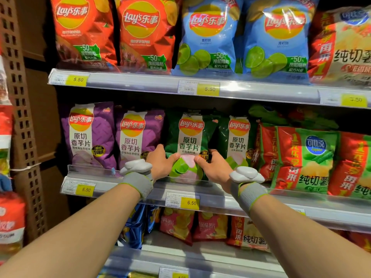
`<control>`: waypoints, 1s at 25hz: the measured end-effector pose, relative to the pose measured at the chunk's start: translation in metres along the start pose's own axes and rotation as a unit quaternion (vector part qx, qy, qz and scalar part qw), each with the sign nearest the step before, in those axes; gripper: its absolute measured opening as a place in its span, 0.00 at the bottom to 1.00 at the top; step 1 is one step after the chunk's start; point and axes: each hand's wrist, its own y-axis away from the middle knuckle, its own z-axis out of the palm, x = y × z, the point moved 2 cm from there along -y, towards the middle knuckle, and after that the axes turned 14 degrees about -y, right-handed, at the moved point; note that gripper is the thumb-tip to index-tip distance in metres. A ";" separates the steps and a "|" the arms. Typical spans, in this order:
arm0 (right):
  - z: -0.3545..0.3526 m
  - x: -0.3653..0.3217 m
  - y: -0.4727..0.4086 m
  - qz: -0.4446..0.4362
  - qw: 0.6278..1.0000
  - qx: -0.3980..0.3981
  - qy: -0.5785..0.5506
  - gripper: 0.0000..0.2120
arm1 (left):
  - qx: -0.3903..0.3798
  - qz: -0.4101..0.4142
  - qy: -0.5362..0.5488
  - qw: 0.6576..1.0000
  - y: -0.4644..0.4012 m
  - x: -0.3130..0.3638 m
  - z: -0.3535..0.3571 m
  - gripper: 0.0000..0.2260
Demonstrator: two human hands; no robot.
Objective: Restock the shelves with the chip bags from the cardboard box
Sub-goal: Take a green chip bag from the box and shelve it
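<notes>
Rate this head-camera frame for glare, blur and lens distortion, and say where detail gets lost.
Head view: glare streaks the upper shelf rail and the blue lime bags; the top-right price tag is blurred, its figures soft; wide-angle bending bows the shelves and the left pegboard upright; the bottom shelf sits in shadow; both hands, left and right, and the green bag in their grip are sharp.

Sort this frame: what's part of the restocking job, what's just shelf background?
In the job:
green chip bag, gripped low at both sides
left hand
right hand
middle shelf

Background:
purple bags
orange bags
blue lime bags
price tags
</notes>
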 end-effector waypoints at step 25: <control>-0.068 -0.055 0.104 0.001 1.000 -0.017 0.026 0.36 | 0.041 0.053 0.041 0.997 0.094 0.045 -0.064 0.28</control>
